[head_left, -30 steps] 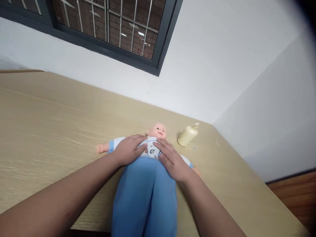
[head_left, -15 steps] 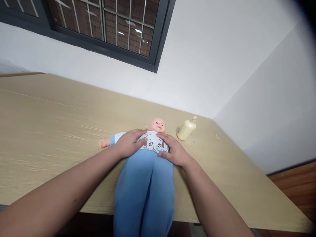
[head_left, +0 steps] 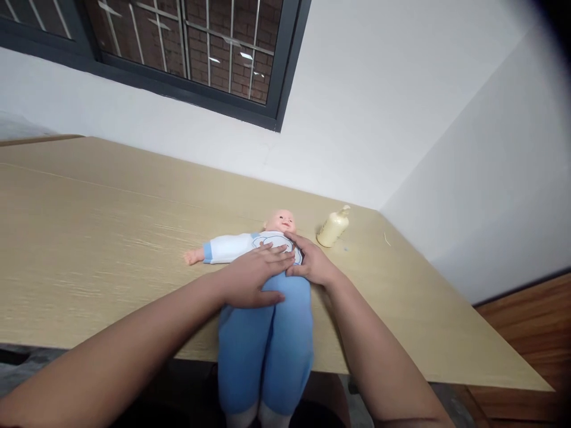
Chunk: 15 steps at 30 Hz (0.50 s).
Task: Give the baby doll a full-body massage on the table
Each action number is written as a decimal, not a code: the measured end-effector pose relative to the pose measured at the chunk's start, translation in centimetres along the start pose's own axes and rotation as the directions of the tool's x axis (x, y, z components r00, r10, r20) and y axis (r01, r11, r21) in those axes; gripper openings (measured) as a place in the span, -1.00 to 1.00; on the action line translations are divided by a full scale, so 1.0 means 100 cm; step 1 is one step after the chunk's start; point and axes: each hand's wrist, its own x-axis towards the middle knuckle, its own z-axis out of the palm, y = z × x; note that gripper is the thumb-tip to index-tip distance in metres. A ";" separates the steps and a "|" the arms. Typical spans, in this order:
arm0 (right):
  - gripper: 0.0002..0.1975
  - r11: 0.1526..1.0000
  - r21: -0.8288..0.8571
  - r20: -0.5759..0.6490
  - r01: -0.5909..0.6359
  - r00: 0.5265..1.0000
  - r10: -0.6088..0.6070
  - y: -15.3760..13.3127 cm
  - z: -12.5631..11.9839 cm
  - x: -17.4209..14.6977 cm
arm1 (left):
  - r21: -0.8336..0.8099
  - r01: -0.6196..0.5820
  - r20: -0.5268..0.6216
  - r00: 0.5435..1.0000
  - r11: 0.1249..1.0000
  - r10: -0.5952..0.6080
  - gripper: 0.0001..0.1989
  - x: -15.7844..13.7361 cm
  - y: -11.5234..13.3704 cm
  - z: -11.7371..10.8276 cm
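Note:
A baby doll [head_left: 267, 324] in a white top and blue trousers lies on its back, head towards the wall and legs hanging past the table's near edge. My left hand [head_left: 256, 276] lies flat across its belly with fingers outstretched, covering most of the printed elephant face. At the doll's other side, my right hand [head_left: 311, 261] rests against the chest and waist, thumb apart from the fingers. One doll arm stretches out to the left; its other arm is hidden.
A cream pump bottle [head_left: 332, 229] stands on the wooden table [head_left: 111, 238] to the right of the doll's head. Farther right lies a thin pale strip [head_left: 387, 239]. White walls and a barred window [head_left: 187, 53] are behind the table.
My left hand has moved from the doll's chest side down and right onto its belly, uncovering the white sleeve. My right hand stays at the doll's side. The view has shifted slightly.

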 end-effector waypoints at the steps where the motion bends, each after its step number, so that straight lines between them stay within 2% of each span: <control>1: 0.06 1.000 0.003 0.005 -0.011 1.000 0.011 -0.001 -0.001 0.000 | -0.008 0.025 -0.005 1.000 1.000 -0.025 -0.20 0.000 -0.002 0.000; 8: -0.03 0.995 0.087 0.010 0.045 0.999 -0.046 -0.005 -0.001 0.001 | -0.058 0.292 -0.052 0.954 0.955 -0.295 0.12 0.002 -0.028 0.005; 12: -0.04 0.996 0.090 -0.001 0.008 1.000 -0.008 0.002 -0.001 0.000 | -0.089 0.327 -0.090 0.938 0.941 -0.335 0.16 0.001 -0.042 0.008; 15: -0.17 0.998 0.034 -0.066 0.059 0.996 -0.057 -0.001 0.000 -0.004 | -0.074 0.355 -0.083 0.929 0.932 -0.361 0.20 0.000 -0.042 0.009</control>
